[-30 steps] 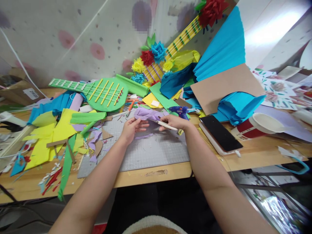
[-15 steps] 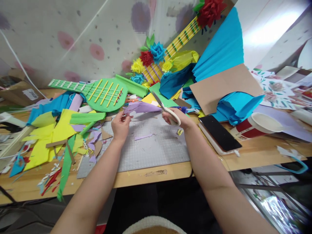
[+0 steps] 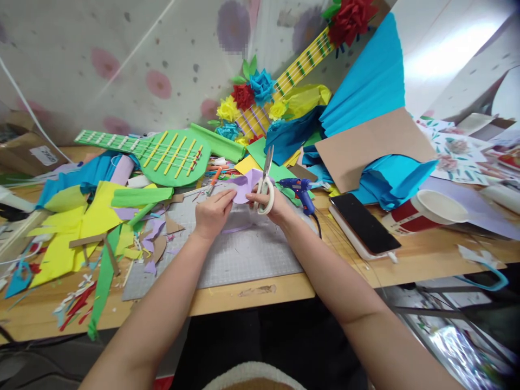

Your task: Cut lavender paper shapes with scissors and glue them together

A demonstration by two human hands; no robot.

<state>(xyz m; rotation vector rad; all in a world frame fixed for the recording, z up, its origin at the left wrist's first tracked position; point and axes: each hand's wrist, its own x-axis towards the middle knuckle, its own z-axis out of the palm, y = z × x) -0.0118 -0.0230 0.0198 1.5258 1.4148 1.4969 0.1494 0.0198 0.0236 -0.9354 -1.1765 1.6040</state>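
Observation:
Over the grey cutting mat point(image 3: 252, 257), both hands are close together at a piece of purple paper point(image 3: 244, 189). My left hand point(image 3: 213, 214) pinches the paper's left edge. My right hand point(image 3: 272, 203) has white-handled scissors point(image 3: 266, 184) hooked in it, blades pointing up and away, while its fingertips touch the paper's right edge. The blades look nearly closed and stand apart from the paper. A thin purple strip point(image 3: 239, 229) lies on the mat below the hands. Just right of my right hand rests a blue glue gun point(image 3: 299, 190).
Green point(image 3: 174, 157) and yellow point(image 3: 303, 62) paper guitars lie at the back. Paper scraps point(image 3: 152, 238) and yellow sheets point(image 3: 69, 249) cover the left side. A phone point(image 3: 365, 223), a paper cup point(image 3: 424, 211), cardboard point(image 3: 374, 143) and blue crepe paper point(image 3: 394, 176) occupy the right.
My right hand has moved left with the scissors, its fingertips now at the purple paper. The scissors have turned more upright. The paper shows its face more, and the glue gun is uncovered.

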